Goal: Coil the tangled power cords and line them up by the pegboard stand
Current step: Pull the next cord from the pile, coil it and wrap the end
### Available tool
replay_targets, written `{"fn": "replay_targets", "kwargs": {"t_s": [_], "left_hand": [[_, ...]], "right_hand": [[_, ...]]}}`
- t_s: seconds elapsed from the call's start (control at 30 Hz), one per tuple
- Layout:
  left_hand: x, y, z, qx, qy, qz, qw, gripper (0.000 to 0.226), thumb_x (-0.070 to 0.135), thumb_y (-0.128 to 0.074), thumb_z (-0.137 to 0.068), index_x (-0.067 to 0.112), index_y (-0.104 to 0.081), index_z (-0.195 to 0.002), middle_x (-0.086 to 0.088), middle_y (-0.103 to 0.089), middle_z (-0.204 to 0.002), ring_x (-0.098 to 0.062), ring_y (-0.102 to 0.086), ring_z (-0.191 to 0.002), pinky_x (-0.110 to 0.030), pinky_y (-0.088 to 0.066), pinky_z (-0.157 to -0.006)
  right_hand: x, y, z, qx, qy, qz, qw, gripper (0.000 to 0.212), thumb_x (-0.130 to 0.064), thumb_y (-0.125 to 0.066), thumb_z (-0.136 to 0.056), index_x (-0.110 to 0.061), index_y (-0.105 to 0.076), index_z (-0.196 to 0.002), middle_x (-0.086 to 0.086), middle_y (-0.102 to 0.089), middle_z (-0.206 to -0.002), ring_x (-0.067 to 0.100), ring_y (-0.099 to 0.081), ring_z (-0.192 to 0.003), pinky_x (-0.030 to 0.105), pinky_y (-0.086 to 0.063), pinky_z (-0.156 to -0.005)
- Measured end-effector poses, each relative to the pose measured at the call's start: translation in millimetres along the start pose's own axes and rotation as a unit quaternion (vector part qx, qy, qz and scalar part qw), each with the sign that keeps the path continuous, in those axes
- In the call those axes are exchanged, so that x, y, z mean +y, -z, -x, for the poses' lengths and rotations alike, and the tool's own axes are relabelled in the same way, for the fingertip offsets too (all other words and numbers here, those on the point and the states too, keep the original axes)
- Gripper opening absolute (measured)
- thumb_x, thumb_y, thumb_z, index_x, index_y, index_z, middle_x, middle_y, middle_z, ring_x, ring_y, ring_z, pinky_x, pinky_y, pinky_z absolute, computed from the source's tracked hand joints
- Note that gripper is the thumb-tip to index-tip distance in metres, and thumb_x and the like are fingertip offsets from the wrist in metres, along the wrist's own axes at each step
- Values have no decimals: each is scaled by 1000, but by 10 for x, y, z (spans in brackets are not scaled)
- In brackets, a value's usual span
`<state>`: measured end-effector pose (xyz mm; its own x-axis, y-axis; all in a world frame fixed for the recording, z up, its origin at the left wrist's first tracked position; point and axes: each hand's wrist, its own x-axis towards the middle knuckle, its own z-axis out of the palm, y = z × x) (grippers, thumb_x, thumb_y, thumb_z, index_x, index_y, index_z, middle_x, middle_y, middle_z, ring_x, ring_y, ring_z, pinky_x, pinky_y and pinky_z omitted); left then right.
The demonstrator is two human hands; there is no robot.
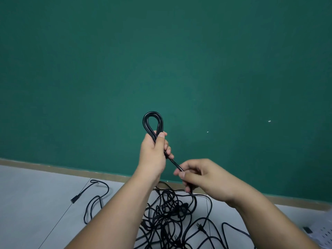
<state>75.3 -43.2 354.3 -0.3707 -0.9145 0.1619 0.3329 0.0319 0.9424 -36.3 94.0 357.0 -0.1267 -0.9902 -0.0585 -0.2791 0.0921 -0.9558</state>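
Note:
My left hand (154, 153) grips a black power cord, and a doubled loop (152, 121) of it stands up above the fist. Just below, my right hand (201, 175) pinches the same cord where it runs down from the left hand. From there the cord drops into a tangled pile of black cords (172, 214) on the floor between my forearms. A separate black cord (95, 198) with a connector (75, 199) lies loose on the floor at the left. A corner of the white pegboard stand (321, 234) shows at the lower right edge.
A green wall (161, 60) fills most of the view, with a tan baseboard (53, 168) along its foot. The floor is pale grey tile (36, 203). A plug (201, 227) lies among the cords at the right of the pile.

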Motion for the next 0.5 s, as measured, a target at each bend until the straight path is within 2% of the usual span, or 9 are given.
{"fn": "replay_targets", "kwargs": {"t_s": [0.07,0.13,0.2,0.23,0.3,0.37,0.4,0.5], "left_hand": [[4,5,-30,24,-2,15,1000,15,18,-44,-113,10,-56,-107,2,-45,-67,-12,-47,-56,-28,-49,-57],[20,8,-53,48,1,52,998,16,18,-44,-113,10,-57,-107,3,-46,-67,-13,-48,-56,-29,-48,-57],[40,48,-95,82,0,87,993,15,18,-44,-113,10,-56,-107,3,-46,-66,-14,-47,-55,-31,-48,-55],[42,86,-124,100,-4,94,990,15,17,-44,-113,10,-55,-107,2,-46,-67,-14,-46,-55,-31,-48,-54],[47,199,-184,129,-17,77,988,15,17,-43,-113,9,-54,-108,1,-46,-69,-14,-47,-55,-32,-49,-54],[41,329,-265,141,-41,12,989,15,19,-42,-113,10,-54,-108,-1,-47,-72,-12,-49,-55,-32,-51,-56],[33,388,-301,139,-51,-26,989,15,20,-43,-113,11,-55,-108,-2,-48,-73,-11,-50,-55,-32,-51,-56],[15,443,-329,100,-56,-110,987,14,19,-46,-111,12,-57,-108,-2,-50,-74,-9,-53,-54,-28,-48,-50]], "right_hand": [[-70,32,16,0,18,-46,999,14,-13,-64,-104,-4,-73,-111,2,-60,-71,20,-60,-69,31,-53,-72],[-78,88,20,-5,11,-22,1000,13,-18,-65,-104,-7,-73,-103,5,-67,-74,20,-60,-70,31,-52,-72],[15,148,18,-13,-13,123,992,16,-29,-65,-104,-19,-71,-93,-2,-75,-81,13,-55,-70,32,-48,-73],[75,175,22,-20,-31,210,977,17,-36,-65,-103,-25,-69,-91,-6,-77,-84,10,-53,-69,32,-46,-72],[155,217,39,-32,-61,286,956,16,-42,-64,-102,-31,-66,-91,-6,-77,-84,10,-57,-67,35,-47,-71],[111,257,62,-16,-33,216,976,13,-34,-66,-104,-25,-67,-93,-1,-70,-69,20,-66,-65,41,-52,-69],[40,281,81,10,5,156,988,13,-29,-67,-104,-22,-70,-94,3,-61,-63,23,-65,-61,41,-52,-67],[-244,314,168,75,104,29,991,18,-24,-63,-106,-18,-79,-100,8,-42,-62,22,-45,-58,34,-51,-60]]}}
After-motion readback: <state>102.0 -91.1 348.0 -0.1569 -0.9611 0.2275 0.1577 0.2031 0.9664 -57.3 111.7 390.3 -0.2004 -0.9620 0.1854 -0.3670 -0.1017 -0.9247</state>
